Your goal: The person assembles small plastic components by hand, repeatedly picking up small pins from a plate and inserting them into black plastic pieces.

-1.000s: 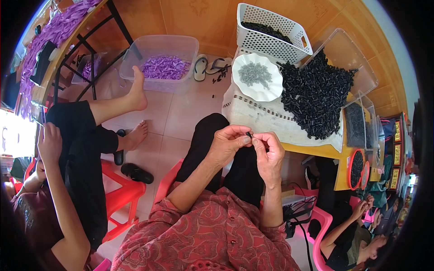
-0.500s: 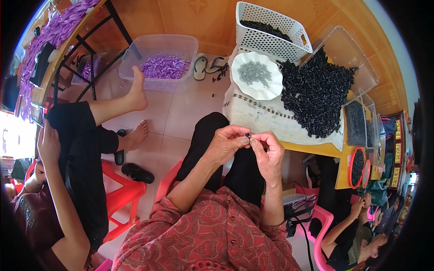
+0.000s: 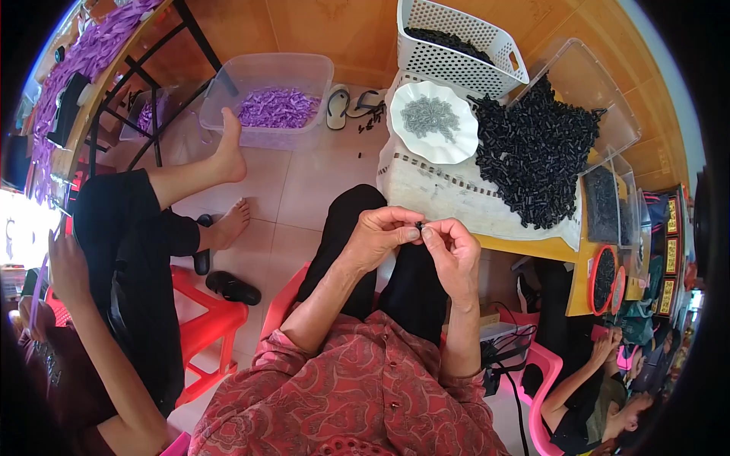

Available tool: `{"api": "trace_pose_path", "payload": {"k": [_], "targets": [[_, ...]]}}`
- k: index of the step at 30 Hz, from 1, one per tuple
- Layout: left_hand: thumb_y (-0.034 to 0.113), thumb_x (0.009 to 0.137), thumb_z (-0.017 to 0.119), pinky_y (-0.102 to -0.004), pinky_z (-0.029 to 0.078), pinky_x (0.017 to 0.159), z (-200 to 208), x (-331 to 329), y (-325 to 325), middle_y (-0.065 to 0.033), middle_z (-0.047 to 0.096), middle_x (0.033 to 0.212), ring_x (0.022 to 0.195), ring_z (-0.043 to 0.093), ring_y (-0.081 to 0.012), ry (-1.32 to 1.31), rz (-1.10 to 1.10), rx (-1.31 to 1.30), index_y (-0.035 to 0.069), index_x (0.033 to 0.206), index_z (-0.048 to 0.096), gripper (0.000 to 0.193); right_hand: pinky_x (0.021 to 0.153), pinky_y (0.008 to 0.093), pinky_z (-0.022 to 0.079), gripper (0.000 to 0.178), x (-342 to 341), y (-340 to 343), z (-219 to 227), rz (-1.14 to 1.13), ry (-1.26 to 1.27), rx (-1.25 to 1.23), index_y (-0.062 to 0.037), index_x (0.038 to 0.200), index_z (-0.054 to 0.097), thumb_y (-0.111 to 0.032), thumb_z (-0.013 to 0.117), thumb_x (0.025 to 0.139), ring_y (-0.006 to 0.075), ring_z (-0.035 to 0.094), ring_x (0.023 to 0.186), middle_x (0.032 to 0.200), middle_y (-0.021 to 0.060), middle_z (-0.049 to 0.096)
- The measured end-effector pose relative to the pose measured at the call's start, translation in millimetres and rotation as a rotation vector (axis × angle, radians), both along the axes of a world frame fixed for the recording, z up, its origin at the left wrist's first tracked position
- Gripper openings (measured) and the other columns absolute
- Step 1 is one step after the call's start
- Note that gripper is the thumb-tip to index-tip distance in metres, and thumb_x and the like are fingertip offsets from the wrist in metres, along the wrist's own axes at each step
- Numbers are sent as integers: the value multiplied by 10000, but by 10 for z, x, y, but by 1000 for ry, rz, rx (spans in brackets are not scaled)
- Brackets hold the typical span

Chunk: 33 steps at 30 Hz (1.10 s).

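Above my lap, my left hand [image 3: 385, 234] and my right hand [image 3: 453, 254] meet fingertip to fingertip. Both are closed in a pinch on one small black piece [image 3: 419, 226], mostly covered by the fingers; its exact kind is too small to make out. Beyond them on the table lies a large heap of short black tube-like pieces [image 3: 536, 152]. Left of the heap, a white wavy-rimmed plate [image 3: 454, 154] bears a pile of small clear-grey pieces [image 3: 430, 119].
A white perforated basket [image 3: 456, 72] with black pieces stands at the back, clear plastic bins [image 3: 608, 99] to the right. A clear tub [image 3: 266, 72] of purple strips sits on the floor. Co-workers sit left, by a red stool [image 3: 213, 327], and right, on a pink chair [image 3: 544, 365].
My hands stay together, shifting only slightly around the small black piece. The co-worker on the left has moved their hands apart and lower, with a purple strip now showing between them.
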State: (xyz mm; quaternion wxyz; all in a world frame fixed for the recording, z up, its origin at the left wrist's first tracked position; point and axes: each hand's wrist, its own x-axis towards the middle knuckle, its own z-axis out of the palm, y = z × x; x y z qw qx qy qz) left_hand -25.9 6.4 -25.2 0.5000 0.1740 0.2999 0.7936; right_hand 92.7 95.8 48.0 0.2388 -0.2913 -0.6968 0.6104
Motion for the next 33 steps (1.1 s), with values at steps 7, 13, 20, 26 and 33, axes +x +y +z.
{"api": "trace_pose_path", "payload": {"k": [7, 13, 20, 26, 33], "targets": [[-36, 827, 675, -265, 547, 773, 26, 3, 0, -86, 682, 917, 811, 649, -142, -2, -12, 11, -26, 1050, 660, 224, 640, 200, 469, 75, 35, 17, 15, 45, -1, 1, 22, 914, 617, -49, 627, 894, 55, 580, 695, 792, 44, 659], [-24, 822, 683, -259, 540, 768, 59, -7, -18, -81, 685, 910, 811, 645, -130, 60, 4, 7, -22, 1016, 671, 194, 643, 190, 461, 77, 57, 7, 46, 50, -36, 4, 19, 912, 620, -53, 637, 888, 48, 568, 699, 799, 19, 648], [-26, 817, 686, -256, 537, 768, 96, -27, -39, -87, 689, 918, 809, 641, -122, 124, -7, 7, -21, 996, 673, 180, 630, 184, 446, 94, 65, 28, 30, 42, 19, -241, 18, 909, 630, -68, 656, 879, 39, 546, 688, 793, 17, 641], [-34, 811, 689, -258, 544, 751, 46, 20, -12, -99, 686, 907, 806, 651, -144, -33, -15, 75, -25, 1005, 668, 196, 602, 184, 431, 120, 58, 35, 32, 42, 38, -321, 9, 897, 633, -105, 667, 877, 52, 550, 661, 781, 38, 655], [-37, 823, 676, -263, 549, 743, 59, 87, 9, -106, 683, 907, 801, 652, -152, -129, -33, 75, -33, 1032, 659, 210, 596, 182, 413, 134, 66, 30, 94, -5, 21, -336, 2, 876, 630, -125, 671, 872, 59, 552, 655, 766, 53, 658]]}}
